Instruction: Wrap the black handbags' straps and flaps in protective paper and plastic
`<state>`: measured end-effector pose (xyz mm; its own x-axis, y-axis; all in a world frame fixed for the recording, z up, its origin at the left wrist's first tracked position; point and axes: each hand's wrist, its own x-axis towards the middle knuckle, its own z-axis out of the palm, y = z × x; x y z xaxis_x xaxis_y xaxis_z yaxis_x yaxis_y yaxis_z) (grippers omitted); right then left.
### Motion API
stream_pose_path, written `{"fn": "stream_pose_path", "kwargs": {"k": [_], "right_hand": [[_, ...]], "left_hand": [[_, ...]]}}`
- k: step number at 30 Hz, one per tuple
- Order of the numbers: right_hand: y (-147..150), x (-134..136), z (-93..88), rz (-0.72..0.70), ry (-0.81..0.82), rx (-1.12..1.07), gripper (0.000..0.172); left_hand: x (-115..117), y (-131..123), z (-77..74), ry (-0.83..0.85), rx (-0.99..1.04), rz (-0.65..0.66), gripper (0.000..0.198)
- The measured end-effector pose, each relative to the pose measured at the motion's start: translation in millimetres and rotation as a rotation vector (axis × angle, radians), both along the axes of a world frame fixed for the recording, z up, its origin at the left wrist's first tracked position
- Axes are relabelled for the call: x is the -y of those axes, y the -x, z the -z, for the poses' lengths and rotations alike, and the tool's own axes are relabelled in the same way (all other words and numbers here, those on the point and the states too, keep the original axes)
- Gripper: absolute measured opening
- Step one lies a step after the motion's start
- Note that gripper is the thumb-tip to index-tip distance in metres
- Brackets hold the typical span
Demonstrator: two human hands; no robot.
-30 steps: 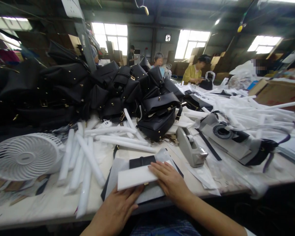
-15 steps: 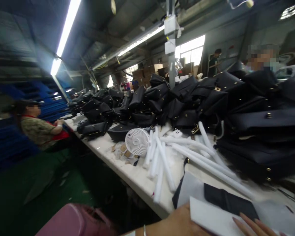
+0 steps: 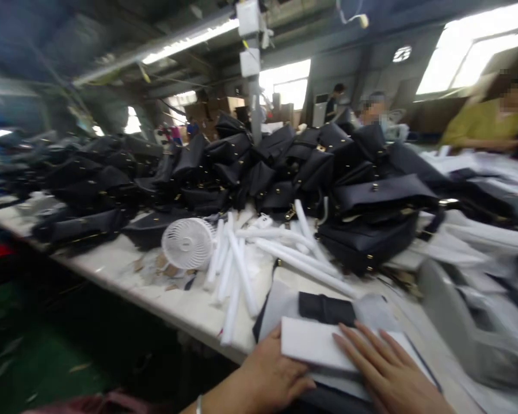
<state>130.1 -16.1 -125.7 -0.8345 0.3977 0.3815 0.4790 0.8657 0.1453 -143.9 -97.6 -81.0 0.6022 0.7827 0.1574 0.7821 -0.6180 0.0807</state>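
A flat white rectangular piece, perhaps foam or board, lies over a partly made black and grey bag piece on the table. At its left end my left hand grips it, thumb along the edge and fingers curled. My right hand rests flat on its right part with fingers stretched out. A black strap-like patch shows just beyond the white piece. Whatever lies under my palms is hidden.
White foam tubes and a white fan stand ahead on the white table. Black bags are heaped behind. A grey tape-dispenser-like device sits at right. A person in yellow works at far right.
My view has swung right, so the grey device and the person in yellow appear while the seated person at left is gone. Both hands stay at the white piece, now more fully visible.
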Motion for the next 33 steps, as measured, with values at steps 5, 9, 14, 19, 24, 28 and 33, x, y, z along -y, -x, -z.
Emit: {"fn": "stream_pose_path", "kwargs": {"k": [5,9,14,19,24,28,33], "right_hand": [[11,18,-43.5,0.118,0.285,0.118,0.061],[15,27,-47.4,0.158,0.373,0.131,0.060],[17,33,-44.6,0.171,0.388,0.102,0.063],[23,41,-36.9,0.218,0.391,0.048,0.067],[24,41,-46.0,0.216,0.428,0.065,0.057],[31,39,-62.7,0.232,0.459,0.059,0.040],[40,35,-60.7,0.162,0.471,0.066,0.041]], "left_hand": [[-7,4,13.1,-0.034,0.065,0.024,0.052],[-6,8,24.1,-0.136,0.028,0.037,0.050],[-7,10,33.3,-0.223,0.034,0.030,0.045],[-8,11,38.6,-0.276,0.023,0.018,0.047],[-10,12,39.5,-0.318,0.015,0.042,0.036],[-12,11,39.6,-0.294,0.008,0.045,0.041],[-12,12,39.5,-0.280,0.039,0.031,0.038]]}}
